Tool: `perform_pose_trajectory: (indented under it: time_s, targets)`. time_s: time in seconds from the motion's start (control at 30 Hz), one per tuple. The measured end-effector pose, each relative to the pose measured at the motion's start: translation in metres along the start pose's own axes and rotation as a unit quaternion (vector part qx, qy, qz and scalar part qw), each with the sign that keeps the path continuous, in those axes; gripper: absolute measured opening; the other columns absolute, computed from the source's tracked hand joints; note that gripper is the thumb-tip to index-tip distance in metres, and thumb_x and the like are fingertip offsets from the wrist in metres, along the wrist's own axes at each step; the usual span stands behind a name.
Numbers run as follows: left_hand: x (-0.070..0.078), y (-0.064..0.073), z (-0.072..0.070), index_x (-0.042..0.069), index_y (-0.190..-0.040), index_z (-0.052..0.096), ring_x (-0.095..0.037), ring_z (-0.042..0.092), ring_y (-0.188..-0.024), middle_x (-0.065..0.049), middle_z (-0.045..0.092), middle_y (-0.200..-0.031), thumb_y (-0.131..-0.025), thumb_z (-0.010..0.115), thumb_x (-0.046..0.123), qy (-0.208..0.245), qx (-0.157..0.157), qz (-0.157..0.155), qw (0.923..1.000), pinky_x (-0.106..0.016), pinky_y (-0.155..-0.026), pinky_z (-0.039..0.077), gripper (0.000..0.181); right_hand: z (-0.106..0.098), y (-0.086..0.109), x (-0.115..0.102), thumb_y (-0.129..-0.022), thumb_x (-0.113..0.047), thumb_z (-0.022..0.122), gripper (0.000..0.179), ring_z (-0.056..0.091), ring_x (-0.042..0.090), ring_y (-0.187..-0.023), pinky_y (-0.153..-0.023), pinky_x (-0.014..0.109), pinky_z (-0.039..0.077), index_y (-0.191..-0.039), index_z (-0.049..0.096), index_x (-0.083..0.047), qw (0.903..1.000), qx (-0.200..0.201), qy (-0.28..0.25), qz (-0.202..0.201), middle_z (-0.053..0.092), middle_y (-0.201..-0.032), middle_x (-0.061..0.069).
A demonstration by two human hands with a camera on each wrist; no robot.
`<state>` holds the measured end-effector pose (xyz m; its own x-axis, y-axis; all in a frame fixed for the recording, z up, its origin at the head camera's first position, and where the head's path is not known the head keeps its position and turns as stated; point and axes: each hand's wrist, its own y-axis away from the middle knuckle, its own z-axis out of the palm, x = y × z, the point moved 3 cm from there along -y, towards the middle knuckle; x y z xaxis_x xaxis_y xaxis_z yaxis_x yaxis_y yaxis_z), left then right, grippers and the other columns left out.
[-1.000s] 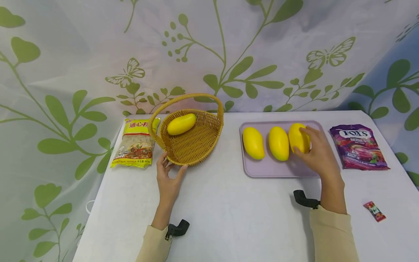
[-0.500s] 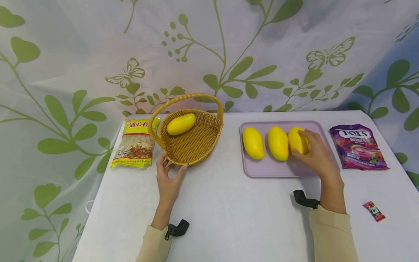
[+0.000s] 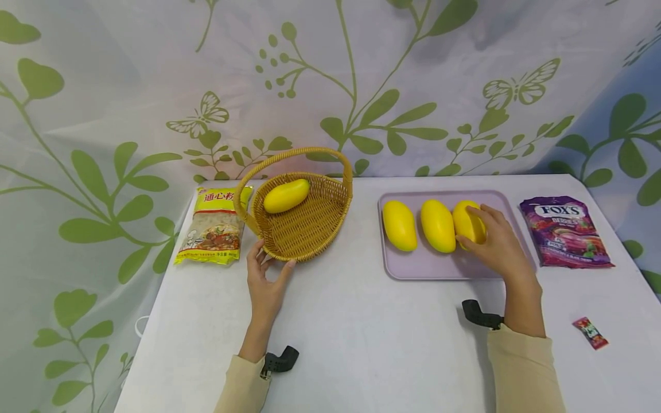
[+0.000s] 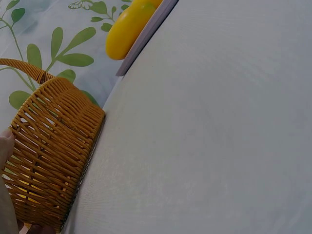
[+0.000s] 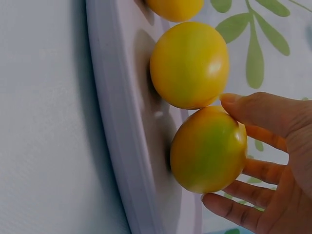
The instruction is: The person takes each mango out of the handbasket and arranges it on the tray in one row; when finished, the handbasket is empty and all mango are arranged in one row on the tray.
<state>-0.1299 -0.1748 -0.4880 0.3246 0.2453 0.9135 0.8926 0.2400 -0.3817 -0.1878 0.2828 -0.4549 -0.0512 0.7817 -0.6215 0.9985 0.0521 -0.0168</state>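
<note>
My right hand [image 3: 496,241] grips the rightmost yellow mango [image 3: 466,222] on the lilac tray [image 3: 413,269]. In the right wrist view, its thumb lies at the upper side of that mango [image 5: 207,151] and the fingers curve behind and below it. Touching it is the middle mango [image 3: 438,226], and a third mango [image 3: 400,226] lies at the tray's left end. My left hand [image 3: 265,289] holds the near side of a wicker basket [image 3: 310,229], thumb and fingers spread against its wall [image 4: 58,131]. One mango [image 3: 286,195] rests inside the basket, toward its back left.
A yellow pasta bag [image 3: 212,226] lies left of the basket. Right of the tray is a purple candy bag [image 3: 565,232], with a small red wrapped candy [image 3: 591,333] nearer the front. A leaf-patterned curtain [image 3: 310,74] backs the white table [image 3: 377,338].
The right hand and its mango have shifted slightly left. The middle mango has been nudged a little left too. My left hand and the basket have stayed still.
</note>
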Motion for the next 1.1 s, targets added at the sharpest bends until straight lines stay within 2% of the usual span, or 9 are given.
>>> perform_pose_trajectory:
  time_s: [0.33,0.5,0.73,0.93,1.1]
  targets:
    - [0.0,0.002,-0.003,-0.013,-0.14,0.033,-0.051,0.042,-0.129,-0.032,0.036,-0.144,-0.083,0.074,-0.001,0.001,0.003,-0.008,1.0,-0.063,-0.098,0.041,0.072,-0.002,0.002,-0.007,-0.094,-0.027,0.065,0.063,0.029,0.058,-0.132,-0.105,0.074,0.026,-0.145,0.04,-0.001,0.9998,0.01,0.017,-0.009,0.026,-0.152,0.033]
    - [-0.001,0.003,-0.005,-0.013,-0.14,0.033,-0.051,0.042,-0.129,-0.032,0.036,-0.144,-0.083,0.074,0.0,0.001,0.004,-0.011,0.9999,-0.063,-0.098,0.041,0.072,-0.003,0.001,-0.009,-0.093,-0.023,0.066,0.06,0.03,0.058,-0.131,-0.103,0.074,0.029,-0.143,0.043,0.002,0.9995,0.018,0.021,-0.015,0.027,-0.15,0.035]
    - [-0.004,0.002,-0.005,-0.012,-0.141,0.034,-0.05,0.043,-0.129,-0.031,0.037,-0.145,-0.083,0.075,0.001,0.003,0.003,-0.007,1.0,-0.063,-0.098,0.042,0.072,-0.008,0.005,-0.021,-0.095,-0.025,0.064,0.06,0.035,0.053,-0.128,-0.094,0.071,0.042,-0.147,0.041,-0.006,0.9989,0.036,0.023,-0.019,0.027,-0.154,0.029]
    - [-0.004,0.0,-0.003,-0.012,-0.14,0.035,-0.051,0.044,-0.127,-0.032,0.038,-0.143,-0.082,0.076,0.0,0.003,0.004,0.006,1.0,-0.064,-0.097,0.042,0.072,-0.003,0.005,-0.045,-0.09,-0.015,0.07,0.056,0.037,0.049,-0.129,-0.097,0.069,0.04,-0.141,0.049,-0.007,0.9939,0.077,0.013,-0.077,0.037,-0.15,0.025]
    - [0.0,-0.002,-0.001,-0.009,-0.139,0.036,-0.05,0.045,-0.127,-0.032,0.039,-0.142,-0.082,0.075,-0.001,-0.006,0.003,0.009,0.9999,-0.064,-0.097,0.043,0.07,0.018,0.002,-0.072,-0.085,-0.007,0.074,0.054,0.042,0.047,-0.127,-0.099,0.068,0.038,-0.135,0.054,-0.005,0.9838,0.083,-0.001,-0.159,0.045,-0.142,0.026]
